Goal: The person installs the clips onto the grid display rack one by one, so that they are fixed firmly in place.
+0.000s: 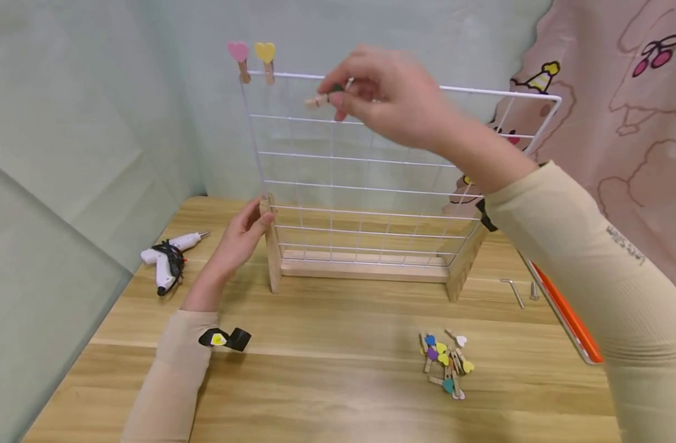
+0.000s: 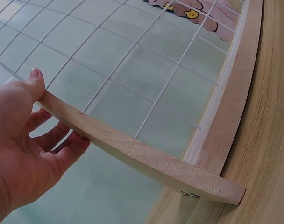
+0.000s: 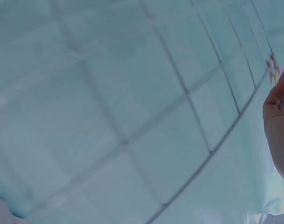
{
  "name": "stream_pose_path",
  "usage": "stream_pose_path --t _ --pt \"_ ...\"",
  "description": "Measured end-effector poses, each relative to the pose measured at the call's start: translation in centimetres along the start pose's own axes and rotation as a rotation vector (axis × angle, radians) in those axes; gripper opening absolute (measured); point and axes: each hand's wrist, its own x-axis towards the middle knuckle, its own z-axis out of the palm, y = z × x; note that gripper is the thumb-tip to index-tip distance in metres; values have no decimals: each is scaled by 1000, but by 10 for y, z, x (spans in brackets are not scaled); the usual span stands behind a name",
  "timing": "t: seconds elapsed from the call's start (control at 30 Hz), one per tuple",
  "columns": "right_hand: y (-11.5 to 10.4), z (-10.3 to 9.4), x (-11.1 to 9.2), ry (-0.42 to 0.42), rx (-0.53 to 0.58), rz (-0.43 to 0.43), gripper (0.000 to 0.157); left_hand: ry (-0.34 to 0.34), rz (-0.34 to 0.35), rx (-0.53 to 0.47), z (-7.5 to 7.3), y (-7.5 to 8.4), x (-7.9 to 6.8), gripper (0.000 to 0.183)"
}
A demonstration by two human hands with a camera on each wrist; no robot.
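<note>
A white wire grid (image 1: pixel 369 160) stands upright in a wooden base (image 1: pixel 365 271). My left hand (image 1: pixel 239 237) grips the top of the left wooden post (image 1: pixel 273 261); in the left wrist view the thumb lies on one side and the fingers on the other. In front of the grid's top rail, my right hand (image 1: pixel 395 98) pinches a small wooden clothespin (image 1: pixel 317 102) with a dark green piece at its end. A clothespin with a pink heart (image 1: pixel 238 52) and one with a yellow heart (image 1: pixel 265 53) sit on the top left of the grid.
Several heart clothespins (image 1: pixel 448 363) lie in a pile at the front right. A white glue gun (image 1: pixel 171 258) with a black cord lies at left. On the right are a hex key (image 1: pixel 515 293), a bolt (image 1: pixel 534 291) and an orange-and-white object (image 1: pixel 570 317). A patterned curtain (image 1: pixel 620 92) hangs behind.
</note>
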Motion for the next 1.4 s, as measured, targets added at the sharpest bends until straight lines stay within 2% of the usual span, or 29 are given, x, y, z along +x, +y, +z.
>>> stream_pose_path --t 0.1,0.23,0.37,0.47,0.53,0.63,0.73,0.97,1.2,1.4 --pt "-10 -8 19 21 7 68 20 -6 -8 10 1 3 1 60" --pt "-14 -16 37 52 154 160 24 -12 -4 20 1 6 3 60" --pt "-13 -16 47 81 280 264 31 -13 20 37 0 6 5 59" --pt "-10 -13 49 74 287 330 30 -15 32 35 1 4 5 57" --pt "-9 -11 50 62 296 336 30 -12 32 20 1 2 3 56" --pt "-8 -6 51 75 314 301 31 -11 18 -6 0 1 1 58" --pt "-11 -2 53 136 372 272 32 -5 1 -5 -3 1 -1 62" --pt "-17 7 55 297 520 253 19 3 -2 -2 -3 1 -2 62" --pt "-20 10 53 294 452 294 15 -2 31 3 -2 4 -1 57" --pt "-24 12 50 246 351 301 19 0 3 20 -2 3 -2 60"
